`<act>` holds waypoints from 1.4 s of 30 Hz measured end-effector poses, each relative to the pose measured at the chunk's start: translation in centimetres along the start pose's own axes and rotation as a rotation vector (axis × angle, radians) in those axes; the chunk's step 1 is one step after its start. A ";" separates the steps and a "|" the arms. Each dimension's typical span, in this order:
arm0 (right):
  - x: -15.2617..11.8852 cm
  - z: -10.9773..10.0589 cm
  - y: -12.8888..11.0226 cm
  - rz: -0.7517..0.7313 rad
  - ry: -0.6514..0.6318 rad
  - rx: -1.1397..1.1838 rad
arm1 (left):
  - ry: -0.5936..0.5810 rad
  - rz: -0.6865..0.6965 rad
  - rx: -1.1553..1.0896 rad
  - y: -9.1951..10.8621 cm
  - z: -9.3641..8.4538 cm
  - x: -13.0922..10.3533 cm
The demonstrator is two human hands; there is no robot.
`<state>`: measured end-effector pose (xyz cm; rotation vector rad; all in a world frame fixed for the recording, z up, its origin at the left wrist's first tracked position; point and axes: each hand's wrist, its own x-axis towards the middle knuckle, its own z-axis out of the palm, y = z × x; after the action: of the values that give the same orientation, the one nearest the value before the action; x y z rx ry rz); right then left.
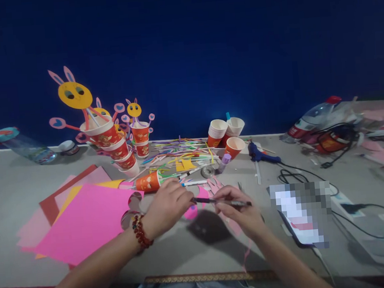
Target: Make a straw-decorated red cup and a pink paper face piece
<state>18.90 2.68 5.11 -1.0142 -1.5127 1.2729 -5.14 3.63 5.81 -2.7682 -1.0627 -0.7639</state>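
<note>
A slim dark pen (203,200) is held level between both hands, above the middle front of the table. My left hand (170,203), with a beaded bracelet on its wrist, pinches the pen's left end. My right hand (240,211) has its fingers closed round the barrel, whose other end sticks out past them. Cut pink paper pieces (214,185) lie behind and beneath the hands, partly hidden. Near my left fingers rests a bright pink paper cutout (191,212). An orange paper cup (147,182) lies on its side behind my left hand.
Coloured paper sheets (85,219) spread at left. Stacked cups with paper bunny figures (75,95) stand behind them. Coloured sticks (182,151), paper cups (235,146) and a blue glue gun (261,154) lie farther back. A phone (299,217) and cables are at right.
</note>
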 end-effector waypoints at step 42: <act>1.5 5.9 8.7 0.034 -0.002 -0.307 | -0.213 -0.084 -0.142 2.1 6.0 -9.3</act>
<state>13.20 3.80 -3.75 -1.2381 -1.7337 1.0839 -7.16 -2.13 -3.65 -2.9973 -1.2121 -0.5839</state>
